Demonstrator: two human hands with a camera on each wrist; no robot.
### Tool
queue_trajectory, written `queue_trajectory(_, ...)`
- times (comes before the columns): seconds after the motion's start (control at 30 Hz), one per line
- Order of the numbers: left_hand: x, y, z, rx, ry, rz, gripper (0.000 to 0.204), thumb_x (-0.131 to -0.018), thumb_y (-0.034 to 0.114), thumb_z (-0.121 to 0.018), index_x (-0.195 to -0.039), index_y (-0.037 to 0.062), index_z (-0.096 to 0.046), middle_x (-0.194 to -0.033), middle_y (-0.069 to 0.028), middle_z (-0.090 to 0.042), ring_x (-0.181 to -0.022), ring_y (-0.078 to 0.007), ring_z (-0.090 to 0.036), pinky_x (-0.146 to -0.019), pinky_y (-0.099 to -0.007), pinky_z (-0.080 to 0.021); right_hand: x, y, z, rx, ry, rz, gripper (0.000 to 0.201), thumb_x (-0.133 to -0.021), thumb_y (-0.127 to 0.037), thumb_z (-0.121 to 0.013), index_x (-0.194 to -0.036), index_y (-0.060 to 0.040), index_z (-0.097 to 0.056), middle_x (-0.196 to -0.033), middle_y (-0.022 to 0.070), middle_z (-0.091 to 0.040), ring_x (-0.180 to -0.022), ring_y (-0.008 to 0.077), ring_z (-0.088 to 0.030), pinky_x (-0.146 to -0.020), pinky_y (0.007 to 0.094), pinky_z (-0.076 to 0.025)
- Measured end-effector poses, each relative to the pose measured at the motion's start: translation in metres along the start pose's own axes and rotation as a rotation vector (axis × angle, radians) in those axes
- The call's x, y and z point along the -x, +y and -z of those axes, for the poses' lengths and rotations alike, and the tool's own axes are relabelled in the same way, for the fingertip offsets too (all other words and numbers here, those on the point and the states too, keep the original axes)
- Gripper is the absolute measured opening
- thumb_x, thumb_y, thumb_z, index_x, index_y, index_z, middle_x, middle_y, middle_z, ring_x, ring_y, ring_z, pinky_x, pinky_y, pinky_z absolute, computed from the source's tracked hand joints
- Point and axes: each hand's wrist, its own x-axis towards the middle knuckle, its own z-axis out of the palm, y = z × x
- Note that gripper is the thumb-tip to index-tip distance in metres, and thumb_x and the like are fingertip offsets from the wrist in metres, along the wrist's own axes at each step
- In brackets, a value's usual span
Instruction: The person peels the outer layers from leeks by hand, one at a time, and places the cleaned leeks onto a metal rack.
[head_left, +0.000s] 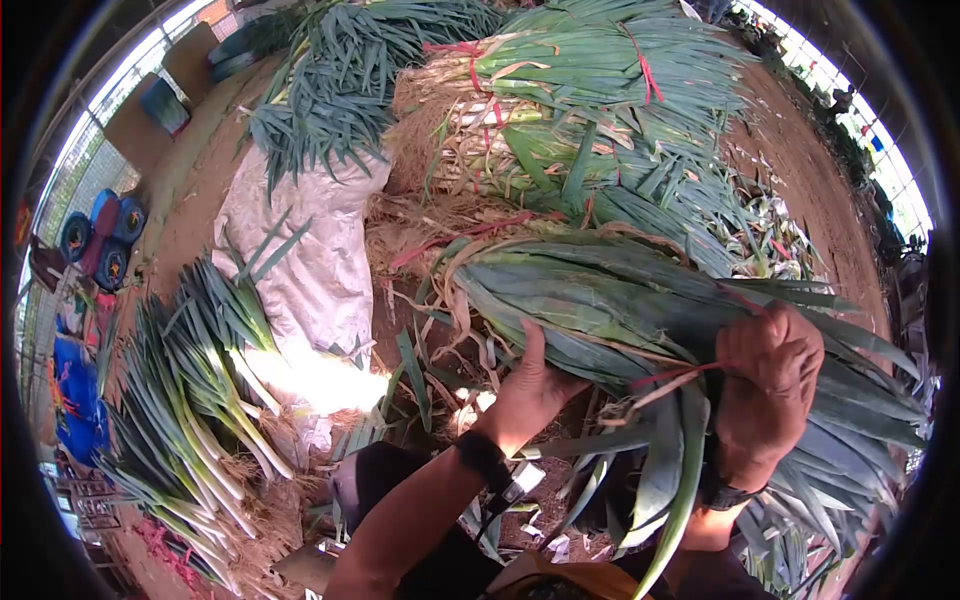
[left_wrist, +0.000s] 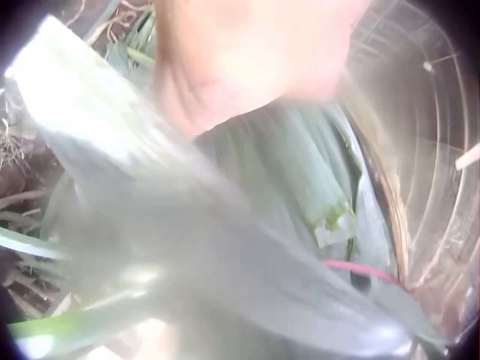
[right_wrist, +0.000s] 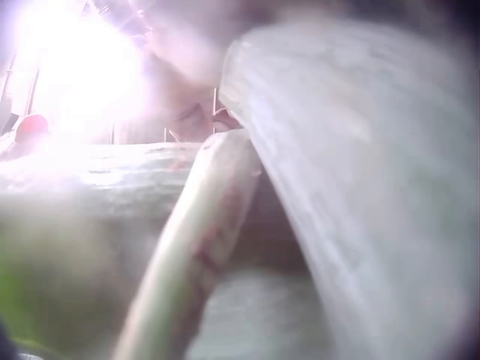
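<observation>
A big bundle of leeks (head_left: 590,290) lies across in front of me, its green leaves fanning to the right. My left hand (head_left: 530,400) is against its near side, thumb pointing up along the leaves and the other fingers partly hidden beneath. A red string (head_left: 680,375) crosses the leafy part. My right hand (head_left: 765,375) grips this string in a curled fist above the leaves. In the left wrist view the string (left_wrist: 364,268) runs over the leaves beside a broad blurred leaf (left_wrist: 202,217). Leaves close to the lens (right_wrist: 360,165) cover much of the right wrist view.
Tied leek bundles (head_left: 560,110) are stacked behind. Loose leeks (head_left: 200,400) lie to the left by a pale sack (head_left: 300,240). Blue and red rolls (head_left: 105,240) stand at far left. Bent leaves (head_left: 665,470) hang toward my lap, and dirt ground (head_left: 810,190) shows at right.
</observation>
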Motion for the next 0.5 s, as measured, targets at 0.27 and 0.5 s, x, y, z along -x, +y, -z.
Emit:
queue_trajectory(0.27,0.06,-0.062,-0.058,0.052,-0.285,0.43,0.105,-0.078,0.077,-0.043,-0.152,0.0066,-0.018,-0.149,-0.0173,-0.037,-0.134,-0.0277,-0.043,-0.115,-0.0395,-0.037,0.007,-0.106,0.017,-0.035,-0.13,0.015,0.051,-0.087,-0.05,-0.07,-0.073,-0.0118,-0.04,-0.063,-0.0062,-0.035,-0.054,0.0058,-0.027,-0.052,0.0229,-0.022)
queue_trajectory(0.5,0.06,-0.082,-0.051,0.055,-0.454,0.569,0.113,-0.078,0.084,-0.03,-0.15,-0.0028,-0.021,-0.148,-0.0183,-0.04,-0.136,-0.0285,-0.04,-0.117,-0.0382,-0.03,-0.031,-0.088,-0.045,0.456,0.027,-0.26,0.028,-0.092,-0.027,-0.062,-0.097,0.0001,-0.06,-0.07,-0.0034,-0.047,-0.06,0.005,-0.038,-0.056,0.0207,-0.028)
